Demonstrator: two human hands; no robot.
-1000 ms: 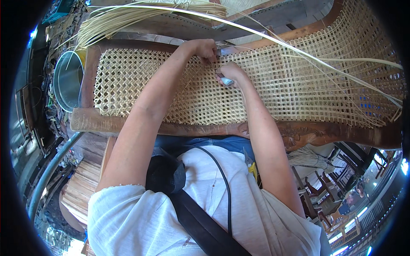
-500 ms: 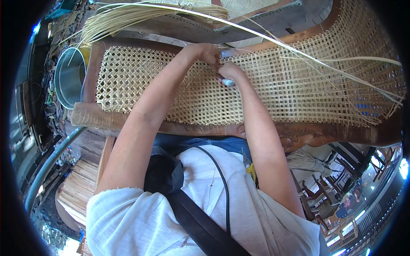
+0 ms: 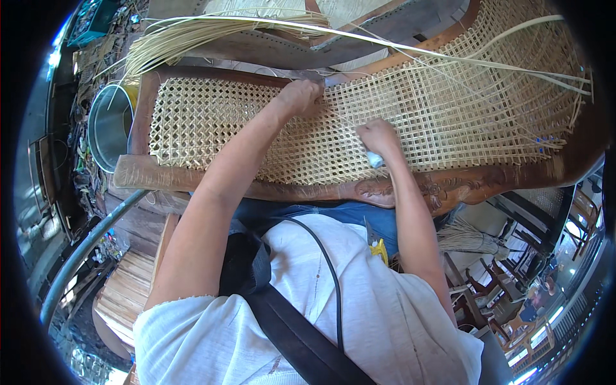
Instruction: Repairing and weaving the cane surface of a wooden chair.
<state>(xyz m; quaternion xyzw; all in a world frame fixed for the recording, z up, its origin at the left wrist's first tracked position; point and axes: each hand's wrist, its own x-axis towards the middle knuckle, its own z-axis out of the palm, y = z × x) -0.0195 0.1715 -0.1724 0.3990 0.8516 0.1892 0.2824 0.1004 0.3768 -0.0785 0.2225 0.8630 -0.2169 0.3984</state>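
A long wooden chair frame [image 3: 269, 191] lies across in front of me, filled with woven cane webbing [image 3: 205, 119]. My left hand [image 3: 300, 97] is closed at the webbing's far edge, beside the far rail. Its fingertips are hidden, so what they pinch cannot be made out. Over the middle of the webbing, to the right and nearer, my right hand [image 3: 378, 137] is a fist. From the lower side of that fist sticks out a pale blue-white end [image 3: 374, 159], perhaps a wrapped handle; the rest is covered by the fingers.
A bundle of thin cane strands [image 3: 186, 42] rests beyond the frame at the upper left. Long loose strands [image 3: 443, 54] arch over the right part. A metal bucket [image 3: 109, 125] stands left of the frame. Yellow-handled cutters [image 3: 378, 249] show by my lap, and a straw broom [image 3: 471, 237] lies lower right.
My right hand has moved right and nearer, away from my left hand, with the pale blue-white piece still in it. The left hand has shifted slightly left and nearer.
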